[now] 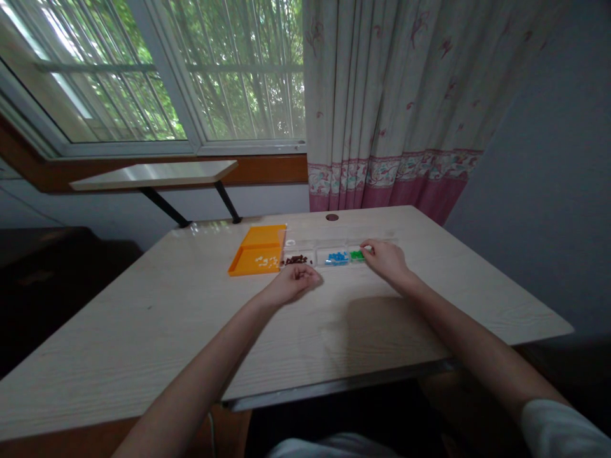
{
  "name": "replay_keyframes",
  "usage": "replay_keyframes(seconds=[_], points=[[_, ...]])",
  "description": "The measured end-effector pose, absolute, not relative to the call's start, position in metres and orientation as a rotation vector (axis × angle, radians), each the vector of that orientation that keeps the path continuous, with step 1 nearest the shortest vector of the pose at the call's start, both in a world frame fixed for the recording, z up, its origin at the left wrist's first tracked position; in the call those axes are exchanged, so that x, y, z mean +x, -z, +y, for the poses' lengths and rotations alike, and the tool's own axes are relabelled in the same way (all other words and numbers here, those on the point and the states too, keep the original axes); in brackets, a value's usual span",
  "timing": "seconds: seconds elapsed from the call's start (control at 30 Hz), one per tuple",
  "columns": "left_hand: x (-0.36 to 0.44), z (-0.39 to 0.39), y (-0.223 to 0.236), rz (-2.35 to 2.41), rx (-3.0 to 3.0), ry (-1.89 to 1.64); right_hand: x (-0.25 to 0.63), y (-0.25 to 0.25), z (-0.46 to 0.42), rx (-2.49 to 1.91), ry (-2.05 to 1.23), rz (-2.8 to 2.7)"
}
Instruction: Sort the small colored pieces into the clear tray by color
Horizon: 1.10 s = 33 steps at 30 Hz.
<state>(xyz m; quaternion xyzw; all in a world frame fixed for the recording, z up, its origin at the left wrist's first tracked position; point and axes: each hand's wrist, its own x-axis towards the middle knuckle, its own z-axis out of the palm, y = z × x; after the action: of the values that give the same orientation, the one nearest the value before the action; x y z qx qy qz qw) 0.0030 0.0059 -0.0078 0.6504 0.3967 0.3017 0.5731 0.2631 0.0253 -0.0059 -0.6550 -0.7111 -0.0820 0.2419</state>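
My right hand [387, 259] reaches to the clear compartment of small green pieces [356, 255], thumb and fingertips pinched together at its right side. Whatever may be between those fingertips is too small to make out. My left hand [296, 284] rests near the tabletop just in front of the dark brown pieces [296, 259], its fingers curled together; their contents, if any, are hidden. Between the hands, small blue pieces [337, 257] lie in another clear compartment. To the left, an orange tray [260, 236] holds small white pieces [266, 261] in its front part.
The pale wooden table [191, 331] has a round dark cable hole [332, 217] near its back edge. A small raised shelf [162, 173] on black legs stands at the back left. Behind are a barred window [238, 70] and a flowered curtain [382, 95].
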Motion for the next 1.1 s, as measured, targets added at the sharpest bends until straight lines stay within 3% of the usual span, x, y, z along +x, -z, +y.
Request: replay_keyframes(seconds=[0.43, 0.63, 1.1], points=[[0.016, 0.005, 0.011, 0.993, 1.43, -0.781, 0.202, 0.023, -0.006, -1.002, 0.155, -2.168], [0.02, 0.006, 0.013, 1.033, 1.482, -0.8, 0.201, 0.026, -0.005, -1.031, 0.145, -2.2], [0.009, 0.012, 0.025, 1.118, 1.941, -0.842, 0.201, 0.035, 0.003, -1.329, -0.283, -2.27]])
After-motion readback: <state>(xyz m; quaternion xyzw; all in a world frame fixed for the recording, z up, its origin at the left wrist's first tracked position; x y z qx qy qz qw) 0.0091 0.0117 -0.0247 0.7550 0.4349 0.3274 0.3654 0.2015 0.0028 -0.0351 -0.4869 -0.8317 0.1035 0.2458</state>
